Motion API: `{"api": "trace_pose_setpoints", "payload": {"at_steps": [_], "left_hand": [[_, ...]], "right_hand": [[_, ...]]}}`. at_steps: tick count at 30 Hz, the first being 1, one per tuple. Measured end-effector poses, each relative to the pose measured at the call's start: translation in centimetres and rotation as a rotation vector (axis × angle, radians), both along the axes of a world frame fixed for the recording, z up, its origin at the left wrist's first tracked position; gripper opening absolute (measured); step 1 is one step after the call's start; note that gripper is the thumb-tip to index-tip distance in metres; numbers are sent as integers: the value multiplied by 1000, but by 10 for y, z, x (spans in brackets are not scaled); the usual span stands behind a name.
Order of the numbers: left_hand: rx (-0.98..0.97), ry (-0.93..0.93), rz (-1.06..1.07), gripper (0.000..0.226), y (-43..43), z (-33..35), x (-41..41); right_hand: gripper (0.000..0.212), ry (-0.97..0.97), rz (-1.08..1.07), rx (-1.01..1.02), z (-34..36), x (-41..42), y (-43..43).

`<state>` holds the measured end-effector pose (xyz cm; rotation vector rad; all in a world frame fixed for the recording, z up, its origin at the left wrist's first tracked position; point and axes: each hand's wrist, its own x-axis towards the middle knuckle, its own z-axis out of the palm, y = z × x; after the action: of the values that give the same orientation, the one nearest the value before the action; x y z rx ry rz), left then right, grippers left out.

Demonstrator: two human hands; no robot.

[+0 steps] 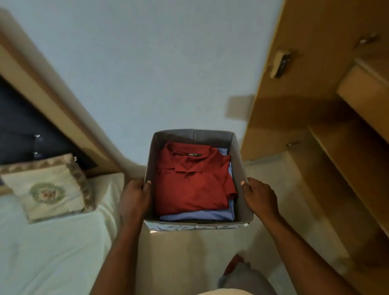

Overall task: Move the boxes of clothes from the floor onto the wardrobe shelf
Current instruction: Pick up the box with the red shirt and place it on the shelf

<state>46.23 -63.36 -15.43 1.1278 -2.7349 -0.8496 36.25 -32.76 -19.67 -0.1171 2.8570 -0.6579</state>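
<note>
Holding a grey fabric box (pixel 192 136) of folded clothes clear of the floor (pixel 185 258), between the edge of the bed (pixel 47 261) and the open wardrobe (pixel 380 49). Gripped at both side walls: left hand (pixel 136 197) clamped on the left wall, right hand (pixel 259 195) clamped on the right, thumbs hooked over the rim to the inside, remaining fingers hidden behind the fabric. Held level, open top up, with a red polo shirt (pixel 191 184) lying uppermost on a blue garment (pixel 198 216). Apparently the carrying step, judged from the box hanging in the air and not yet on any shelf. Calls next for a swing to the right toward the wardrobe shelf (pixel 363 170), a raise to board height and a slide inward with the base flat, minding the soft walls, likely to buckle under a squeeze, and the door panel with its hinge (pixel 279 64) close alongside. Low in the view, near the person's body, a blurred grey and red shape, perhaps a second box waiting on the floor; too smeared to tell. Off to the left, an embroidered cushion (pixel 47 192) propped at the head of the bed against a dark tufted headboard (pixel 14 125).
</note>
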Motion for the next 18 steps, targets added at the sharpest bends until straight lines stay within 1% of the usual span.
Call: {"api": "trace_pose_setpoints", "payload": {"at_steps": [5,9,11,16,18], "left_hand": [[25,44,-202,31,53,8,-90],[35,50,-248,31,115,20,-156],[37,48,-304,31,142,24,-184],[19,87,-522,34,214,33,-264],[-1,117,-613,35,242,35,-293]], "right_hand": [[36,46,-149,-20,14,-47,68],[34,112,-273,0,29,-82,127],[35,135,-341,-10,36,-94,156],[34,138,-545,-34,44,-117,226],[38,151,-631,-53,46,-121,249]]}}
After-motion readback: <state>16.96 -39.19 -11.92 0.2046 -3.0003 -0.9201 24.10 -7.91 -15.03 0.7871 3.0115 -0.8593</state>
